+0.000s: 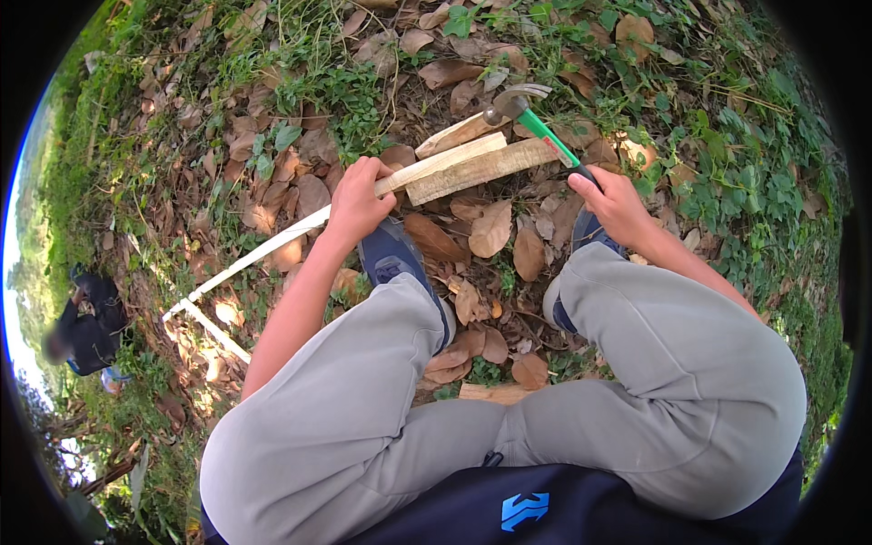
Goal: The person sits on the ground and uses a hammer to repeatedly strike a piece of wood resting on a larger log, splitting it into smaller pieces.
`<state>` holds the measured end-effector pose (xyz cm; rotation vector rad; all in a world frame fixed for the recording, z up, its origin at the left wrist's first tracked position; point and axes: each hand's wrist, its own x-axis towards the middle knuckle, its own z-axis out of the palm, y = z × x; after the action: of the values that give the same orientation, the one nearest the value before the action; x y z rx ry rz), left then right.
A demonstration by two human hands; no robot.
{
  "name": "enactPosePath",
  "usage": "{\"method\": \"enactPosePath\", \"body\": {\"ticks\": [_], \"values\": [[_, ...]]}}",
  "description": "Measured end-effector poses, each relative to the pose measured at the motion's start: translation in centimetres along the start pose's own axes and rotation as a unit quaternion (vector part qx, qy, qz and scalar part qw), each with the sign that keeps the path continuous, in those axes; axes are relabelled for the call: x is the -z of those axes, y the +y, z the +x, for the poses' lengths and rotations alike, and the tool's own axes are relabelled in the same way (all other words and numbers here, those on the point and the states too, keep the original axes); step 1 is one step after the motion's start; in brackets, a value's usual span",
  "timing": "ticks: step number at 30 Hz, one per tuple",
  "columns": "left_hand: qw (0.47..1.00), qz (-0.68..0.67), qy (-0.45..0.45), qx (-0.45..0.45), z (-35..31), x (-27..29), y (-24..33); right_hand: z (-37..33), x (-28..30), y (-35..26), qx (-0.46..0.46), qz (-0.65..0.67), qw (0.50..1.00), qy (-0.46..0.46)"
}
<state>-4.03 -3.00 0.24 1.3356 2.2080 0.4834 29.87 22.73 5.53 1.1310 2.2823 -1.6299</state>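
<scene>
My left hand (361, 202) is closed around a long pale wooden strip (263, 247), which slants from the lower left up to the right. Its right end rests on or just over a rough wooden block (481, 173) on the leaves. In my right hand (618, 204) is a claw hammer (545, 136) with a green and black handle. The hammer's metal head is tilted up, above or close by another split wood piece (451, 134); whether they touch I cannot tell. At the strip's far left end, a shorter pale stick (216, 332) meets it at an angle.
Brown dry leaves (490, 229) and green plants (718, 173) cover the ground. My shoes (395, 259) stand on either side of the leaves. Another wood piece (495, 392) lies between my legs. At far left, a person in dark clothes (91, 322) is low on the slope.
</scene>
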Motion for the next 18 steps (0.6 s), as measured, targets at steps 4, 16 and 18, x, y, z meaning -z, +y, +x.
{"method": "enactPosePath", "body": {"ticks": [4,16,18], "values": [[0.999,-0.018,-0.008,-0.046,-0.8,-0.6,0.6,-0.3,0.0,0.0,-0.019,0.003,1.0,-0.001],[0.999,-0.009,-0.038,0.0,-1.2,-1.0,1.1,-0.4,-0.6,-0.9,-0.032,0.014,0.999,-0.016],[0.999,-0.012,-0.032,0.003,-1.1,-0.9,1.3,-0.3,-0.5,-0.8,-0.037,-0.001,0.999,-0.022]]}}
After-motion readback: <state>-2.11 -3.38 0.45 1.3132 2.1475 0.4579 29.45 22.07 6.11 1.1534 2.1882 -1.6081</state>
